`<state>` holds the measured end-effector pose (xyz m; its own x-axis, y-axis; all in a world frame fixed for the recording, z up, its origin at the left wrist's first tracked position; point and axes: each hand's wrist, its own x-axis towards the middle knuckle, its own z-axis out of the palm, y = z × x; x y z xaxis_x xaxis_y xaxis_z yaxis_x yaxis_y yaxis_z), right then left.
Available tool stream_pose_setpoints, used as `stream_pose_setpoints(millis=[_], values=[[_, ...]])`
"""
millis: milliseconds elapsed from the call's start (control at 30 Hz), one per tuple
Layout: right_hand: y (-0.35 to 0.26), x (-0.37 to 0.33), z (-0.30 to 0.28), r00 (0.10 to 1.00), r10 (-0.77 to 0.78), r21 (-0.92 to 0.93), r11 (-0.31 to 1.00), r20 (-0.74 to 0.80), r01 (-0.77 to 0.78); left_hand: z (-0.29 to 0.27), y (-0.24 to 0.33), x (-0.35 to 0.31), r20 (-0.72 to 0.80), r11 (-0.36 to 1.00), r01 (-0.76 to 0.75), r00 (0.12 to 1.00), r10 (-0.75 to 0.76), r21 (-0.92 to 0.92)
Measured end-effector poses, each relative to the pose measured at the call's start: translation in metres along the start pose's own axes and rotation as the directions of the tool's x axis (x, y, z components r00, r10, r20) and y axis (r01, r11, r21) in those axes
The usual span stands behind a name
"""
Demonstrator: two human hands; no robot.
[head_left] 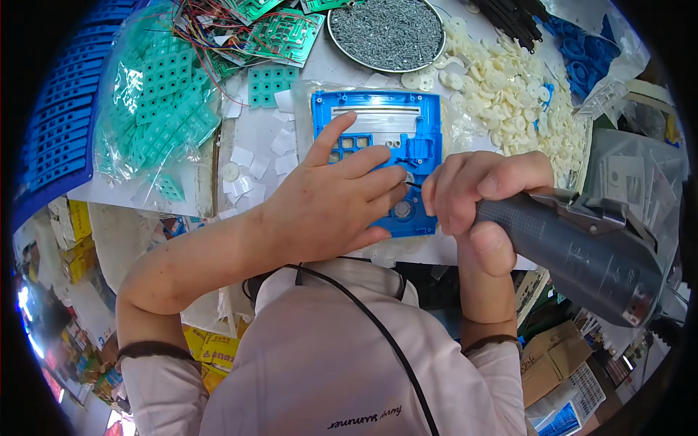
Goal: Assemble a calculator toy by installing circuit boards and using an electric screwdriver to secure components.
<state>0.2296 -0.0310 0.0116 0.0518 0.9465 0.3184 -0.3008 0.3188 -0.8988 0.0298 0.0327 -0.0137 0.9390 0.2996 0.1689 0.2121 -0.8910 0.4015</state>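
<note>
Head view: we see the left hand (320, 195) spread, fingers apart, resting on an open, rectangular blue plastic casing (418, 149) near the middle of the white counter's (436, 251) near edge. Our right hand (488, 190) is clamped around a dark grey, cylindrical electric screwdriver (582, 251), its thin bit pointing left over the casing; the tip seems hidden by the left fingers, so contact is uncertain. At the far edge we note a round metal dish (385, 70) of small silver screws (385, 35); toward the left edge, teal rubber keypads (161, 91), bagged.

The head-worn fisheye looks steeply down from close above the worktable (445, 251).
</note>
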Motion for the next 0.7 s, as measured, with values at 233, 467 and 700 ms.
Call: stream_pose_setpoints(millis=[233,467,700], values=[[0.007,-0.001,0.004,1.0,0.004,-0.027,1.0,0.002,-0.004,-0.001,-0.007,0.001,-0.009,0.999,-0.022,1.0,0.022,-0.049],[0.007,0.0,0.001,0.999,0.0,-0.037,0.999,0.04,0.002,-0.002,-0.011,0.002,0.084,0.997,-0.029,0.996,0.035,-0.067],[0.01,-0.002,-0.005,0.998,-0.018,-0.035,0.999,0.062,0.02,-0.004,-0.019,0.008,0.103,0.993,-0.118,0.987,0.121,-0.032]])
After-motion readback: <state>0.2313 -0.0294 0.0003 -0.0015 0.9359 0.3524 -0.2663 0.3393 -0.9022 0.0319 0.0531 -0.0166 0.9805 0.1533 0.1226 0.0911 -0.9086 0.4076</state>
